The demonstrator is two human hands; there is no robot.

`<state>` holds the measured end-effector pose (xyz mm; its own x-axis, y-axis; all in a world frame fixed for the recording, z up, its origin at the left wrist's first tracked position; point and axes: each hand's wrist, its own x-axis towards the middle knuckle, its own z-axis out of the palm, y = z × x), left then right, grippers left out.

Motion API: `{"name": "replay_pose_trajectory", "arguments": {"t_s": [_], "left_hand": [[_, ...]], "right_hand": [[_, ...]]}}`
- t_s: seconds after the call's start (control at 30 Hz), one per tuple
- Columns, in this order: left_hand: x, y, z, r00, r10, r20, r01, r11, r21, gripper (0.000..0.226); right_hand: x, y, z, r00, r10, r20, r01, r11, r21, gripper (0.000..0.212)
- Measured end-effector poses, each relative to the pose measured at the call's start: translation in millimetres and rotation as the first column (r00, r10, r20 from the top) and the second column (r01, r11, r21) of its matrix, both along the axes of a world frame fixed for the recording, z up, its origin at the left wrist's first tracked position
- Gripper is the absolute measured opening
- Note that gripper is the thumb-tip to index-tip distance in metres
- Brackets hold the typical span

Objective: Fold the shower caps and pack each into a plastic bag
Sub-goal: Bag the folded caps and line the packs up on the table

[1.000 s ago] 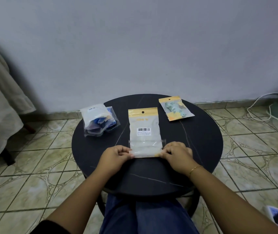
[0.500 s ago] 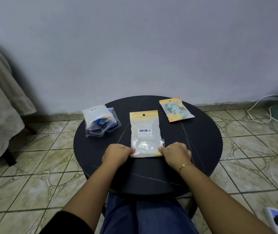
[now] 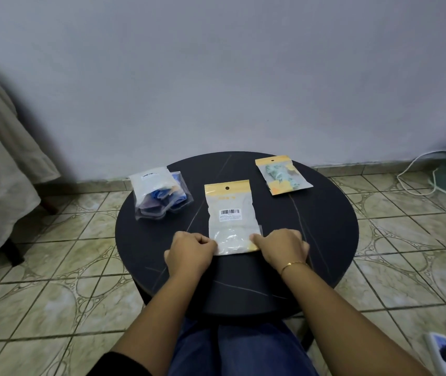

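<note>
So both hands, left (image 3: 190, 251) and right (image 3: 281, 246), pinch the bag (image 3: 231, 221) bottom corners in a curled grip on the table (image 3: 324, 226), probably sealing it, then setting it aside.

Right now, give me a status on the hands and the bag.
Left hand and right hand pinch the near corners of the middle bag. Bag flat on table, pale cap inside. Nothing in the way.

— Can we read the barcode label (image 3: 230, 214) on the middle bag (image 3: 231, 213)?
— No, its print is too small.
— And the fingertips of the left hand (image 3: 190, 251) and right hand (image 3: 282, 246)?
— Curled under, hidden from us.
</note>
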<state>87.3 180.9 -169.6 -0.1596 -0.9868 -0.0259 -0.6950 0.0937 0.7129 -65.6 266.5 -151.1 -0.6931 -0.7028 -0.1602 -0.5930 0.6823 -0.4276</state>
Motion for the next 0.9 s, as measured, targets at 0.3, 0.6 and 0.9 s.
{"name": "replay_pose_trajectory", "arguments": {"t_s": [0.3,0.6,0.9], "left_hand": [[0,-7,-8,0.983,-0.053,0.174,0.065,0.996,-0.059,0.023],[1,-5,5,0.962,-0.120,0.247,0.111,0.993,0.050,0.016],[11,14,-4,0.941,-0.285,0.180,0.331,0.884,-0.329,0.055]], "right_hand": [[7,6,-10,0.994,-0.018,-0.105,-0.002,0.983,-0.184,0.044],[7,3,-7,0.977,0.032,-0.210,-0.038,0.999,-0.022,0.056],[14,13,-15,0.945,-0.056,-0.322,-0.041,0.957,-0.287,0.053]]}}
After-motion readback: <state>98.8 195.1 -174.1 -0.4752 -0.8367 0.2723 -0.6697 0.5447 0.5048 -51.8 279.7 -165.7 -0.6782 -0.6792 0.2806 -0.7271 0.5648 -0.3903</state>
